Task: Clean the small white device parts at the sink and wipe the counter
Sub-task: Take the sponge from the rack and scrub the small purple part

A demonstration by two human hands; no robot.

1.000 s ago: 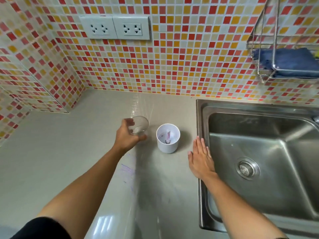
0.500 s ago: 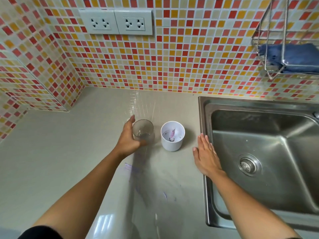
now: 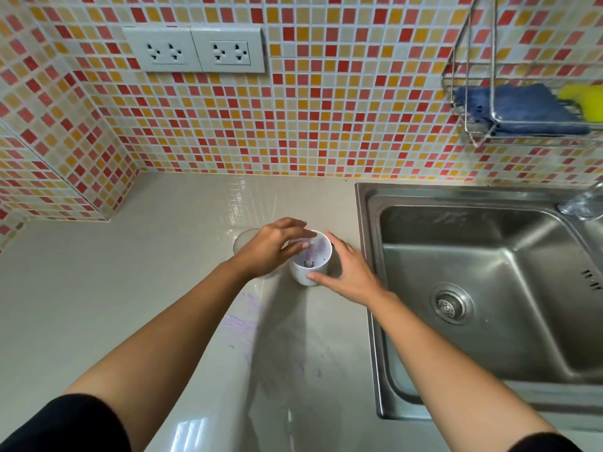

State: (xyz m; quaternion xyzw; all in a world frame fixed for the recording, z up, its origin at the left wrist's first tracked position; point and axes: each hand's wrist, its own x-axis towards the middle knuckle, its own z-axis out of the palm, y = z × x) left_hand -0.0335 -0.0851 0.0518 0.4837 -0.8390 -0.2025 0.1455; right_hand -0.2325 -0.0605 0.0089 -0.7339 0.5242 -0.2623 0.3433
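Observation:
A small white cup stands on the grey counter just left of the sink. A purple-stained spindle rises from its floor. My left hand reaches over the rim, and its thumb and fingertips pinch the top of the spindle. My right hand holds the cup from the right, thumb on the front wall and fingers round the back. A clear plastic cup stands on the counter behind my left hand, mostly hidden by it.
Purple smears mark the counter in front of the cups. The steel sink lies to the right, its tap at the far corner. A wire rack on the tiled wall holds a blue cloth and a yellow sponge.
My left hand let go of the clear cup and moved right into the white cup. My right hand left the sink edge and took hold of the white cup.

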